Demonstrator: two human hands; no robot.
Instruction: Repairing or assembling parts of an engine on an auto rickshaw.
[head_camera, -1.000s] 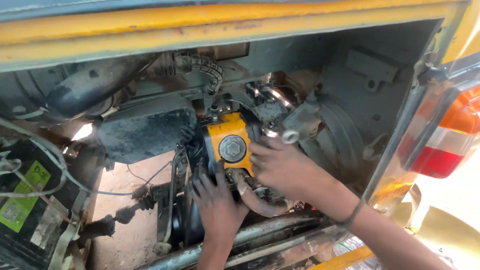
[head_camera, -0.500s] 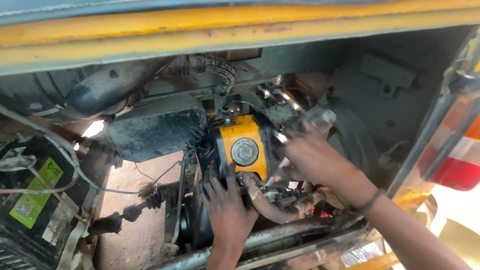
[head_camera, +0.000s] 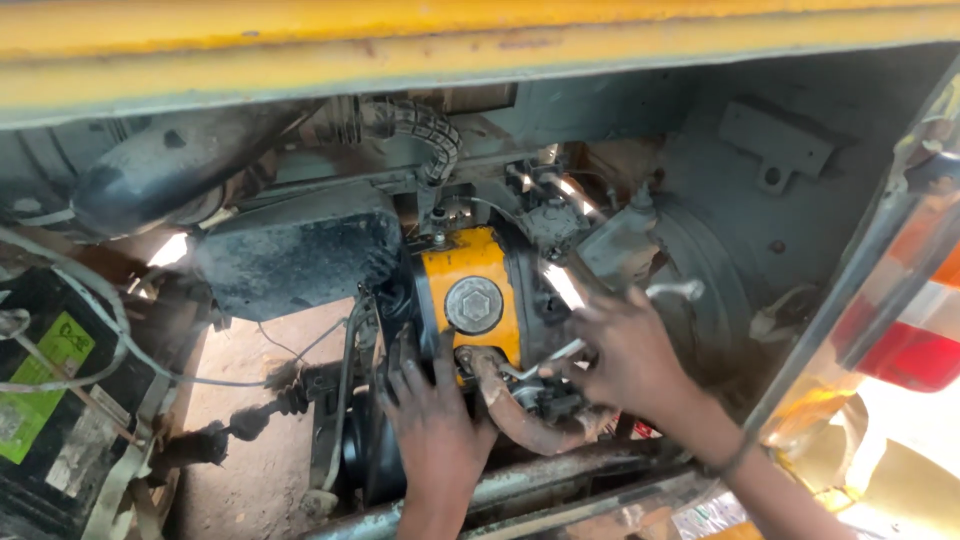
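Take the yellow engine cover (head_camera: 480, 290) as your landmark: a painted, roughly square casting with a large hex bolt (head_camera: 473, 304) at its centre, sitting in the open engine bay under the yellow body panel (head_camera: 480, 40) that runs above it. To the left of the cover sits a dusty black housing (head_camera: 300, 255) with a matt, gritty skin, and far left of that a black battery (head_camera: 45, 400) with a green label and loose pale straps. To the right of the cover a grey, rounded metal drum (head_camera: 700, 290) curves away. Just below the cover a rusty curved pipe (head_camera: 515, 410) bends down and right, rough and flaking. Your left hand (head_camera: 435, 420) rests flat and open against the dark parts at the cover's lower left edge, gripping nothing. Your right hand (head_camera: 630, 360), just right of the cover, is closed around a slim bright metal wrench (head_camera: 672, 291), whose working end reaches toward the fitting below the cover. If that tool slips off an oily fastener, your knuckles would likely strike the pipe's rough rust, and the thin wires (head_camera: 300, 345) left of the cover could snag your left wrist.
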